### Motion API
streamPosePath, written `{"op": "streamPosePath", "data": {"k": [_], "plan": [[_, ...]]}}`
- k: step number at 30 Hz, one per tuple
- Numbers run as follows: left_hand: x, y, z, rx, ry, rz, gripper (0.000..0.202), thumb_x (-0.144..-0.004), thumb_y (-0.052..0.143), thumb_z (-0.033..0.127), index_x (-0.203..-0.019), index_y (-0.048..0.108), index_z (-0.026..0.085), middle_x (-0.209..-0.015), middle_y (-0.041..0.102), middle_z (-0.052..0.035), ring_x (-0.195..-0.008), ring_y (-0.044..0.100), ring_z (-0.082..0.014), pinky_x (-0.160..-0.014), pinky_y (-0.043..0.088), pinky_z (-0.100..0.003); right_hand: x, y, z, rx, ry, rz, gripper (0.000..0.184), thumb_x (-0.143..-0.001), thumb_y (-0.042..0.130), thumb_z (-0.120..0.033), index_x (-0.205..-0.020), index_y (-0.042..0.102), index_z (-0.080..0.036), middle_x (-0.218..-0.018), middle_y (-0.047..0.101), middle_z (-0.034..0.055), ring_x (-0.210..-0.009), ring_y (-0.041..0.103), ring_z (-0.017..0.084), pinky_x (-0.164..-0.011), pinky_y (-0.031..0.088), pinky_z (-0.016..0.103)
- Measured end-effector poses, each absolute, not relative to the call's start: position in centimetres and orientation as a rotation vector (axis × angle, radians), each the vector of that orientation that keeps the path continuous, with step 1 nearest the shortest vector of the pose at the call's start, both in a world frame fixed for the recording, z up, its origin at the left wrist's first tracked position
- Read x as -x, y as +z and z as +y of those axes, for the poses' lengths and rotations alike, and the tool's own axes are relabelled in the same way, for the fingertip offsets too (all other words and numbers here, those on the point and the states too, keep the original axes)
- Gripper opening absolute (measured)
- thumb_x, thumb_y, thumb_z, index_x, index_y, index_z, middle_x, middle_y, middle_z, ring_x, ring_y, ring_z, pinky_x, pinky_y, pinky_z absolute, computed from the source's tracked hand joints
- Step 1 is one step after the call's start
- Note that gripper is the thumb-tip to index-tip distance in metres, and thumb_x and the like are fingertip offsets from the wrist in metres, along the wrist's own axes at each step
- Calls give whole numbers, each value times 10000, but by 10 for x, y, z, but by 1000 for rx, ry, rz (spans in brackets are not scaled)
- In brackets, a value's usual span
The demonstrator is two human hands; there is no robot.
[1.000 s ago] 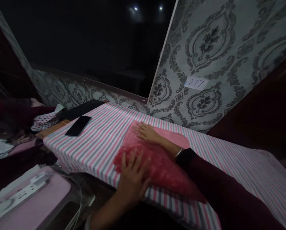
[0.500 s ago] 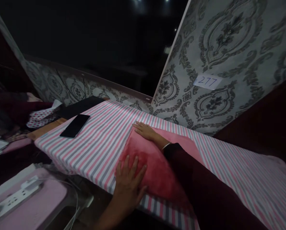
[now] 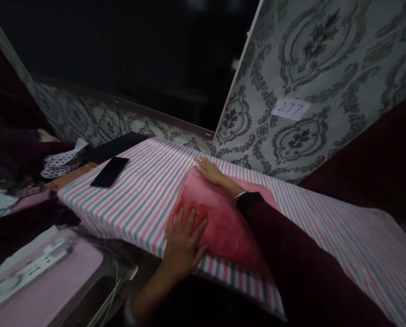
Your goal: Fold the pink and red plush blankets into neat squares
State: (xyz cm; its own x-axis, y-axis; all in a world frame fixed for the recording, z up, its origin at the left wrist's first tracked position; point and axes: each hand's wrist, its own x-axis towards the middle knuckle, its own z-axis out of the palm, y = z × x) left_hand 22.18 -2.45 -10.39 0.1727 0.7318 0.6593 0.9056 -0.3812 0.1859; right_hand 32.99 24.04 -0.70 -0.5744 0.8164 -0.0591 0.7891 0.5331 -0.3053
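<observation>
A pinkish-red plush cloth (image 3: 220, 213) lies spread on a striped cover (image 3: 145, 177) of white, pink and grey. My left hand (image 3: 184, 240) rests on the cloth's near left part, palm down with its fingers spread. At the far left corner, my right hand (image 3: 210, 170) lies flat with stretched fingers on the cloth's edge. Neither hand grips anything. My right forearm, in a dark sleeve, hides much of the cloth's right side.
A black phone (image 3: 110, 172) lies on the cover to the left. A pink stool (image 3: 70, 272) holds a white power strip (image 3: 29, 274). Behind are a dark screen (image 3: 138, 59) and patterned wallpaper with a paper label (image 3: 290, 108). Clothes (image 3: 61, 159) are piled at far left.
Both hands stay flat on the cloth; my right hand has shifted slightly over its far corner. The camera view has moved a little.
</observation>
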Motion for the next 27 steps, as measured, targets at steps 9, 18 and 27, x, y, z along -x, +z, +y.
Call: {"op": "streamPosePath", "data": {"k": [9, 18, 27], "plan": [[-210, -66, -20, 2264, -878, -1696, 484, -993, 459, 322, -1466, 544, 269, -1556, 495, -112, -1478, 375, -344, -1227, 115, -632, -437, -2, 78, 1264, 172, -2684, 575, -1066, 280, -533, -1610, 303, -347, -1704, 195, 68, -1560, 168, 337, -1203, 236, 622], [-222, -47, 16, 2386, -473, -1800, 607, -992, 456, 512, -1533, 454, 238, -1645, 334, -163, -1523, 264, -415, -1158, 252, -697, -507, -51, 18, 1766, -144, -2409, 602, -1031, 374, -570, -1582, 379, -327, -1674, 288, 82, -1534, 200, 418, -1180, 196, 700], [-222, -55, 20, 2402, -317, -1859, 616, -1024, 349, 511, -1574, 382, 235, -1672, 273, -155, -1528, 251, -401, -1079, 394, -640, -506, -60, 18, 1737, -26, -2324, 581, -1043, 339, -555, -1581, 375, -340, -1686, 262, 42, -1553, 150, 386, -1208, 138, 676]]}}
